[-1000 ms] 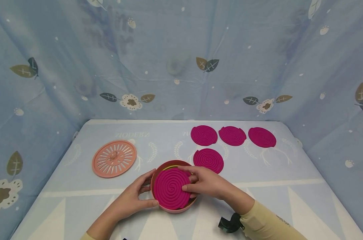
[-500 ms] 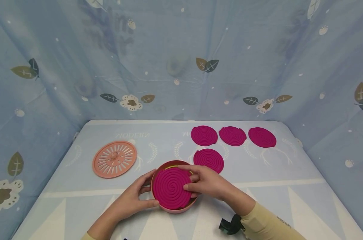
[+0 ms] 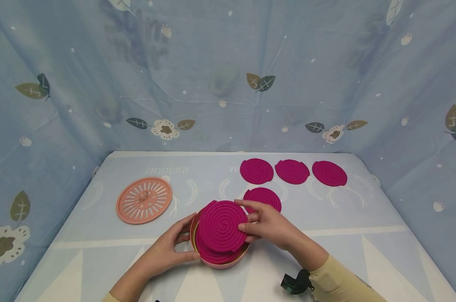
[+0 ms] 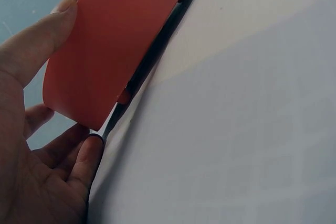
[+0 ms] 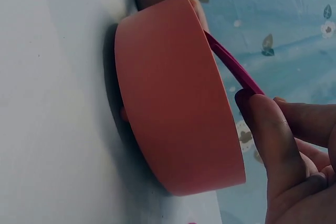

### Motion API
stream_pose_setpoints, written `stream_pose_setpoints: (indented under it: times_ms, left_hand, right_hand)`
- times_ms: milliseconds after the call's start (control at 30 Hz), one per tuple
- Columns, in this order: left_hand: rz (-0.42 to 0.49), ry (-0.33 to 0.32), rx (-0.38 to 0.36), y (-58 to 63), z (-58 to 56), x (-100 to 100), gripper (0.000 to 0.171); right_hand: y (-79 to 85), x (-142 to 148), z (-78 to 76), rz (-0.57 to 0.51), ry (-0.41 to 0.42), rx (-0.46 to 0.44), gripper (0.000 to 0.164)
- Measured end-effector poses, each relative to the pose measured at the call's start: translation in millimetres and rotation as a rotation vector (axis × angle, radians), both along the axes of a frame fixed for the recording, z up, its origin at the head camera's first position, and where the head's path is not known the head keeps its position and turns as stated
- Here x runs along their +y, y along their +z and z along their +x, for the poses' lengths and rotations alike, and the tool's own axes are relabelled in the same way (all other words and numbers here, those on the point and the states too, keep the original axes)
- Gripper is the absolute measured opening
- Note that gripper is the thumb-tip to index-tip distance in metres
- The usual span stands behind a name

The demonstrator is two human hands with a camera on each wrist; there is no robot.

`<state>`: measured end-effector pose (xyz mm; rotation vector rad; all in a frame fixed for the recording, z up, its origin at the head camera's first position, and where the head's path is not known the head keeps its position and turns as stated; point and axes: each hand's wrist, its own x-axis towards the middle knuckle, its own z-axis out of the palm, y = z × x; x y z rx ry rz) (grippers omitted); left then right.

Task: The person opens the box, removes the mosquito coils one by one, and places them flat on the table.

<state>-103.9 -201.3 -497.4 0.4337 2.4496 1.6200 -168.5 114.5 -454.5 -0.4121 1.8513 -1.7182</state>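
In the head view my right hand (image 3: pixel 267 222) pinches a magenta mosquito coil (image 3: pixel 223 226) at its right edge. The coil is tilted, partly raised above the round salmon-pink coil box (image 3: pixel 221 266). Below it, a second mosquito coil (image 3: pixel 205 253) lies in the box, mostly covered. The right wrist view shows the thumb and finger on the thin coil (image 5: pixel 239 72) beyond the box rim. My left hand (image 3: pixel 171 249) grips the box from the left, thumb on the near side and fingers behind. Short feet show under the box wall (image 4: pixel 110 45) in the left wrist view.
A slotted salmon-pink lid (image 3: pixel 131 218) lies flat at the left. Three mosquito coils form a row at the back right, one of them this coil (image 3: pixel 256 171). Another coil (image 3: pixel 263 197) lies just behind my right hand. A black wrist strap mount (image 3: pixel 297 282) hangs by my right forearm.
My right hand has moved up and to the right, lifting the upper mosquito coil partly out of the box and uncovering the one below. The left hand and box stay in place.
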Motion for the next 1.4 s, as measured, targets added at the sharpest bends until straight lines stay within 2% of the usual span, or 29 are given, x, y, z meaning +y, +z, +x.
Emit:
stream_pose_setpoints:
  times_ms: [333, 633, 1200, 1400]
  left_hand:
    - [-0.006, 0.011, -0.029, 0.8, 0.9, 0, 0.099]
    - [-0.003, 0.004, -0.039, 2.5, 0.2, 0, 0.098]
    - [-0.018, 0.025, -0.053, 1.7, 0.5, 1, 0.1]
    - [-0.029, 0.033, -0.05, 2.8, -0.4, 1, 0.101]
  right_hand:
    - [-2.9, 23, -4.4, -0.082, -0.039, -0.026, 0.072]
    - [-6.9, 51, -4.3, -0.054, -0.15, -0.04, 0.073]
    - [-16.6, 99, 1.4, -0.066, -0.283, -0.042, 0.077]
    - [-19.1, 116, 4.2, -0.081, -0.314, -0.013, 0.078]
